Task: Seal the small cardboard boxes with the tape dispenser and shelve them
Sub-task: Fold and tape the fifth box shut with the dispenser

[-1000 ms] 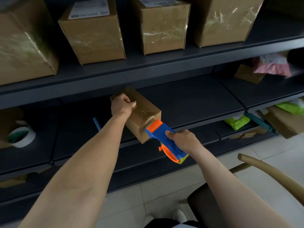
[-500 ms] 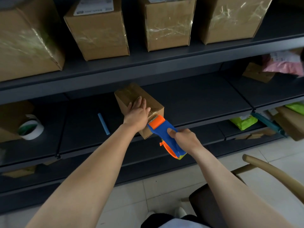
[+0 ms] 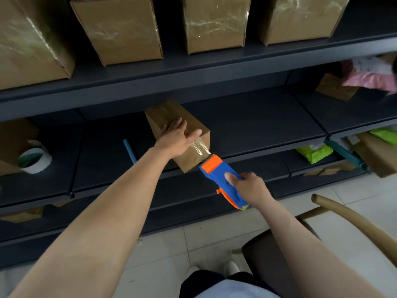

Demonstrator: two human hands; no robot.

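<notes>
View from a head camera, looking down along two bare forearms toward dark metal shelving. A small cardboard box [image 3: 166,115] sits on the middle shelf [image 3: 257,125], turned at an angle, with its near corner at the shelf's front edge. The left hand [image 3: 175,139] lies flat on top of the box, fingers [image 3: 180,125] straight and spread, pressing down without gripping. The right hand [image 3: 247,186] is wrapped around the handle of a blue and orange tape dispenser [image 3: 217,171], thumb on top, holding it firmly. The dispenser's orange head is just off the box's near corner, in front of the shelf edge. A strip of clear tape [image 3: 199,147] runs from the box top, beside the left thumb, down to the dispenser, shiny and a little wrinkled. The strip does not appear to be cut, so the sealing seems to be near its end. On the upper shelf [image 3: 214,65] stand several larger boxes [image 3: 120,29], wrapped in tape. At the left end of the middle shelf is a roll of tape [image 3: 35,160], and a blue stick [image 3: 130,151] lies left of the box. A chair [image 3: 354,218] stands at lower right. The likely risk is that pulling the dispenser toward the body drags the box over the front edge, since only a flat palm holds it. A slack or crooked pull could also crease the tape or leave it uncut, and the thumb may stick to it.
</notes>
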